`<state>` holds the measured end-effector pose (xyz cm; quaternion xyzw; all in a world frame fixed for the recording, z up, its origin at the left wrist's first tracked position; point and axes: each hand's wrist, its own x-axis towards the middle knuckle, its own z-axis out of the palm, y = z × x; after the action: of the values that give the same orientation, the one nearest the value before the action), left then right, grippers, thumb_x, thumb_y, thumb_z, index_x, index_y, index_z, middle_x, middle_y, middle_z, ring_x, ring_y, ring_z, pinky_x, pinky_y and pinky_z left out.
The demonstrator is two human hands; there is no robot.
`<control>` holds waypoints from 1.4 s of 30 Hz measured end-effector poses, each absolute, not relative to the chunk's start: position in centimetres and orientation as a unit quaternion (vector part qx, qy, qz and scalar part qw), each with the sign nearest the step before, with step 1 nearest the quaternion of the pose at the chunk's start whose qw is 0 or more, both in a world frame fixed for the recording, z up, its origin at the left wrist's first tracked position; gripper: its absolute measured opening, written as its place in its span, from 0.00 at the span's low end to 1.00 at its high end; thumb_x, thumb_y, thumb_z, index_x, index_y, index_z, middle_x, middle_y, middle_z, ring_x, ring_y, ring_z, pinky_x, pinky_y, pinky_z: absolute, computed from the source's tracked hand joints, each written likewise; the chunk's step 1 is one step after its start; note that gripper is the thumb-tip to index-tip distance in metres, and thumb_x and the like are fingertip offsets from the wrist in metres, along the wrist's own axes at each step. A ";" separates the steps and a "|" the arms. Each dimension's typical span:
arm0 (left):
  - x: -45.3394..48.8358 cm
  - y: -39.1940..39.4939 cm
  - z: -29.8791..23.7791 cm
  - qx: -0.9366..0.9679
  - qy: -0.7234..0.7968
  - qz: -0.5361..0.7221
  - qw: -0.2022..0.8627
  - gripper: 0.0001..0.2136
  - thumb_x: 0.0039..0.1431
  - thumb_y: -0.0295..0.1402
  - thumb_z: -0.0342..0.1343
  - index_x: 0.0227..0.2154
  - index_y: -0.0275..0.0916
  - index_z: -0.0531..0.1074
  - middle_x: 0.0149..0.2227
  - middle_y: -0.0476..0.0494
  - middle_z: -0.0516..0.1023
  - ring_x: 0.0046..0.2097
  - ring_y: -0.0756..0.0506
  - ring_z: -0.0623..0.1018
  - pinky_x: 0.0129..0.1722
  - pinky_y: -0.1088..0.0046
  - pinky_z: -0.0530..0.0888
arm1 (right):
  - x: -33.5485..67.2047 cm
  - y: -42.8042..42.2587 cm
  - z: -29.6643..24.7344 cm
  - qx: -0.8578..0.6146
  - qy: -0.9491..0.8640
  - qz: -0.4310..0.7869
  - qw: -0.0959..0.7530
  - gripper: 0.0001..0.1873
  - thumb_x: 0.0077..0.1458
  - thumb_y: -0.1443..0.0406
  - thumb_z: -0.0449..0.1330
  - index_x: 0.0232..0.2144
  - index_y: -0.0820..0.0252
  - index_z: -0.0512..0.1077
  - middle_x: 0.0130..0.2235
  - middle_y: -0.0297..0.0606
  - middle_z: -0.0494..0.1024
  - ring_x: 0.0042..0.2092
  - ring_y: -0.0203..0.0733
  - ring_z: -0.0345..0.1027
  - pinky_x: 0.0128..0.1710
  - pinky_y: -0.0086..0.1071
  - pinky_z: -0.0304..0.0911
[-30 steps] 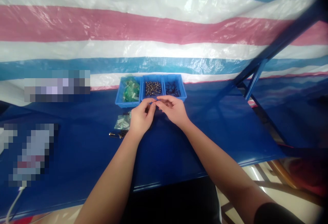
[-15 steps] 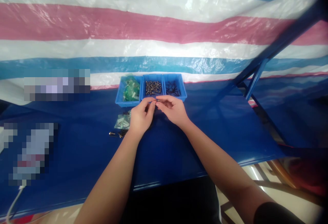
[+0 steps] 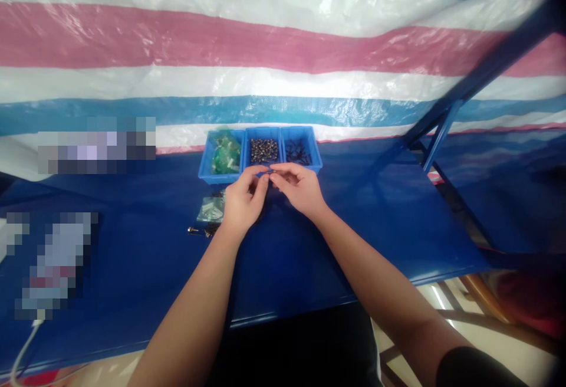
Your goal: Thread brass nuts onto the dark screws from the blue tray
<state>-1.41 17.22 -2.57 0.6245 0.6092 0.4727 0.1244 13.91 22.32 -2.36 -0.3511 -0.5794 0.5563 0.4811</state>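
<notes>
In front of the bins, my left hand (image 3: 244,199) and my right hand (image 3: 301,189) meet fingertip to fingertip. Both are closed in a pinch on one small, thin metal fastener (image 3: 272,171), mostly covered by the fingers; its exact shape is too small to tell. Just beyond my hands stands a blue bin of brassy metal fittings (image 3: 264,150). To its right, another blue bin holds black screw-like pieces (image 3: 298,153). Left of my left wrist lie a clear bag of silvery pieces (image 3: 211,209) and a brass-headed dark fastener (image 3: 193,231), with more dark pieces partly hidden behind the wrist.
A third blue bin (image 3: 221,179) at the left holds a green plastic bag (image 3: 226,154). The blue table (image 3: 375,228) meets a striped sheet (image 3: 283,45) at the back. A blue metal frame (image 3: 435,139) rises at the right. A white cable (image 3: 26,345) runs from a blurred-out object at the left.
My fingertips have drawn slightly closer together, so less of the fastener shows. Otherwise hands, bins and loose pieces look much the same.
</notes>
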 end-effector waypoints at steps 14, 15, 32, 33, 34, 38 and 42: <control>-1.6 17.6 -3.0 0.626 0.611 0.469 0.120 0.13 0.69 0.42 0.51 0.43 0.39 0.75 0.29 0.50 0.78 0.28 0.52 0.76 0.33 0.77 0.71 | 13.8 22.3 -2.4 -0.354 -0.580 0.565 0.467 0.18 0.51 0.55 0.69 0.42 0.57 0.80 0.39 0.39 0.84 0.36 0.39 0.78 0.41 0.36 0.77; -1.6 17.6 -3.0 0.626 0.612 0.467 0.122 0.13 0.69 0.42 0.51 0.43 0.39 0.75 0.28 0.50 0.78 0.28 0.52 0.76 0.33 0.77 0.71 | 13.8 22.3 -2.5 -0.353 -0.583 0.563 0.467 0.18 0.51 0.55 0.69 0.42 0.57 0.80 0.39 0.39 0.83 0.36 0.39 0.78 0.41 0.36 0.76; -1.4 17.4 -2.7 0.632 0.593 0.485 0.116 0.12 0.67 0.40 0.55 0.47 0.43 0.76 0.25 0.53 0.74 0.25 0.53 0.72 0.32 0.77 0.71 | 13.9 22.3 -2.2 -0.366 -0.584 0.563 0.457 0.19 0.50 0.52 0.69 0.40 0.58 0.81 0.37 0.39 0.84 0.36 0.40 0.79 0.41 0.37 0.77; -1.4 17.4 -2.7 0.632 0.594 0.486 0.111 0.11 0.67 0.40 0.55 0.47 0.43 0.77 0.25 0.53 0.74 0.25 0.53 0.72 0.32 0.77 0.71 | 13.9 22.3 -2.2 -0.368 -0.586 0.562 0.453 0.19 0.51 0.52 0.69 0.40 0.58 0.81 0.37 0.39 0.84 0.36 0.40 0.79 0.42 0.37 0.77; -1.4 17.4 -2.7 0.631 0.596 0.485 0.106 0.11 0.67 0.40 0.55 0.46 0.43 0.77 0.25 0.53 0.75 0.25 0.53 0.72 0.32 0.78 0.71 | 13.9 22.3 -2.2 -0.370 -0.588 0.561 0.450 0.19 0.51 0.52 0.69 0.40 0.58 0.81 0.37 0.39 0.84 0.36 0.40 0.79 0.42 0.37 0.76; -1.6 17.6 -3.0 0.633 0.600 0.480 0.096 0.12 0.67 0.41 0.55 0.45 0.42 0.78 0.29 0.50 0.78 0.27 0.52 0.74 0.33 0.77 0.72 | 13.9 22.2 -2.2 -0.371 -0.587 0.557 0.456 0.20 0.51 0.52 0.69 0.42 0.57 0.80 0.38 0.39 0.84 0.36 0.39 0.78 0.40 0.36 0.76; -1.8 17.6 -3.1 0.642 0.592 0.477 0.100 0.13 0.68 0.42 0.53 0.43 0.40 0.78 0.32 0.47 0.80 0.30 0.51 0.76 0.36 0.77 0.72 | 13.9 22.1 -2.0 -0.355 -0.591 0.552 0.469 0.19 0.51 0.53 0.69 0.42 0.57 0.80 0.36 0.38 0.83 0.35 0.38 0.76 0.38 0.35 0.75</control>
<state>-1.77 17.62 -3.08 0.6421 0.5921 0.4765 0.1004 13.86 22.07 -2.01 -0.3554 -0.5909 0.5515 0.4693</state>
